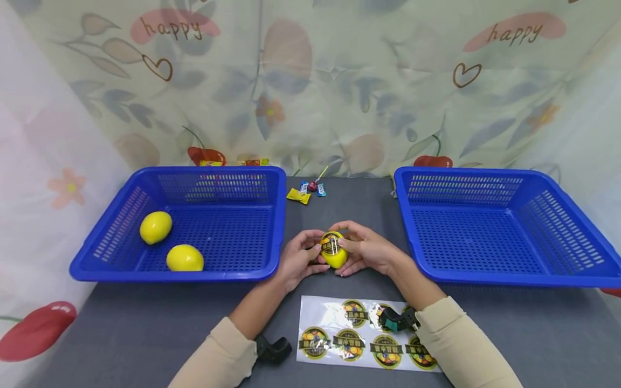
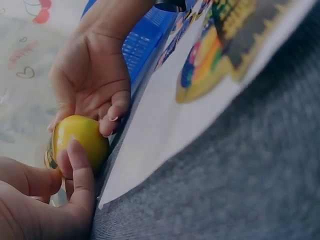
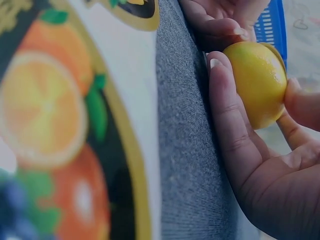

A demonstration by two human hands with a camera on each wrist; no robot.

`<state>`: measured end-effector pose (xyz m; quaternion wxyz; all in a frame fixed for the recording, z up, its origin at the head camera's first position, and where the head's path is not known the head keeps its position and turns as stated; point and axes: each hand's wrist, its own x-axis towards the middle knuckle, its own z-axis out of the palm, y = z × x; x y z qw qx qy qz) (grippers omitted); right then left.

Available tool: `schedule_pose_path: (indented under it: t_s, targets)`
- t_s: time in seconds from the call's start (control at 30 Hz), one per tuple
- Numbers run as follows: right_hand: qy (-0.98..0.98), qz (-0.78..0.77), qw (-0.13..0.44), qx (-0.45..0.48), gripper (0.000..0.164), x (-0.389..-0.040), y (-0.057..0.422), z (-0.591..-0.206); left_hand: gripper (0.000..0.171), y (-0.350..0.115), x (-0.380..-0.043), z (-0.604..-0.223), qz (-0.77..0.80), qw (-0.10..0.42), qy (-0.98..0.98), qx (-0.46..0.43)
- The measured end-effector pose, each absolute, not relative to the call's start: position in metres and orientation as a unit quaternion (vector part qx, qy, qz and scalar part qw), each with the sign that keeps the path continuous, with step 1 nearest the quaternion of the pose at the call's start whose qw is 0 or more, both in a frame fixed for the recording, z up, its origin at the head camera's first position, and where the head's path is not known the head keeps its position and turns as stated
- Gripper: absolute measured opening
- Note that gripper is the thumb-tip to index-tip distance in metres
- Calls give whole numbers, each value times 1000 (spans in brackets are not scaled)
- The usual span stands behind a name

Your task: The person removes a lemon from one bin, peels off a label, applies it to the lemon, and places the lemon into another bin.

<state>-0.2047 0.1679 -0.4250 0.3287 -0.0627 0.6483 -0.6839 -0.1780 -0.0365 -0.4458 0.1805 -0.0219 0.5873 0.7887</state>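
Note:
Between both hands, just above the grey table, is a yellow lemon [image 1: 337,261] with a round dark fruit sticker [image 1: 331,243] on its upper side. My left hand [image 1: 299,258] holds it from the left, thumb and fingers at its side. From the right, my right hand [image 1: 371,249] grips it, with the thumb on the sticker's edge. In the right wrist view, the sticker's rim stands slightly off the lemon [image 3: 257,82]. Nearer the body lies a white sticker sheet [image 1: 335,304] with several round fruit stickers, partly covered by the right forearm.
A blue basket [image 1: 280,226] on the left contains two yellow lemons [image 1: 156,227]. Another blue basket [image 1: 412,237] stands on the right. Small wrapped candies [image 1: 298,196] and a lollipop [image 1: 312,186] lie at the back between them. A patterned curtain [image 1: 335,108] hangs behind.

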Motion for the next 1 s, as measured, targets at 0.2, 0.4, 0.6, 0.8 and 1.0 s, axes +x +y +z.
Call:
schedule_pose_path:
  t_s: [0.2,0.4,0.6,0.8,1.0]
  targets:
    - [644,-690,326,-52,37,-203,169,-427,31,-35,-177,-446,786,173,594,-15]
    - [644,-697,313,-27,38,-199,169,-428,34,-36,-177,-446,783,183,594,-18]
    - [648,-695,311,-28,40,-197,166,-427,33,-38,-177,-446,785,191,590,-11]
    - [670,-674,308,-45,46,-193,162,-419,38,-39,-178,-446,780,190,596,-4]
    - [802,-536,246,-97,74,-186,151,-410,48,-38,-179,-447,776,190,601,-12]
